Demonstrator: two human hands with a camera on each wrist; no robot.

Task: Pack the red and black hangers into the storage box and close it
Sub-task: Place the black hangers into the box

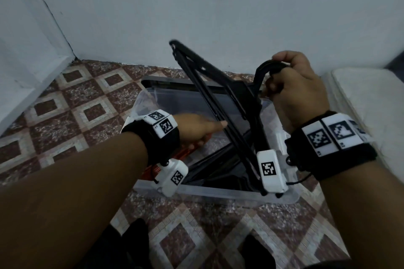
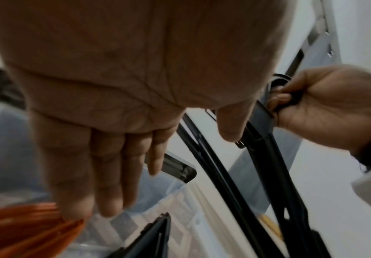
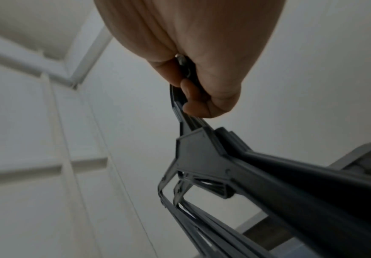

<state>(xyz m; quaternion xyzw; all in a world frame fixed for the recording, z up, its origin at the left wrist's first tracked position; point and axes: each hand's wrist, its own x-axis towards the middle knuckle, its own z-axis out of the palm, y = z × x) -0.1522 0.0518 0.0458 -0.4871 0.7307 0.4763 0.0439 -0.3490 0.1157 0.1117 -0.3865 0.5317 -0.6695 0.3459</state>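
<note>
A clear plastic storage box (image 1: 229, 195) sits on the tiled floor, its dark lid (image 1: 166, 83) propped behind it. My right hand (image 1: 290, 87) grips the hooks of a bunch of black hangers (image 1: 209, 94) and holds them tilted, their lower ends inside the box. In the right wrist view the fingers (image 3: 193, 97) curl round the black hanger necks (image 3: 204, 157). My left hand (image 1: 203, 129) reaches over the box with straight fingers (image 2: 105, 188), its thumb near a black hanger bar. Red hangers (image 2: 25, 232) lie in the box's left part beneath it.
A white wall and a door frame (image 1: 37, 54) stand behind and to the left. Something white and padded (image 1: 369, 102) lies on the floor to the right of the box. Patterned floor tiles (image 1: 72, 102) spread around the box.
</note>
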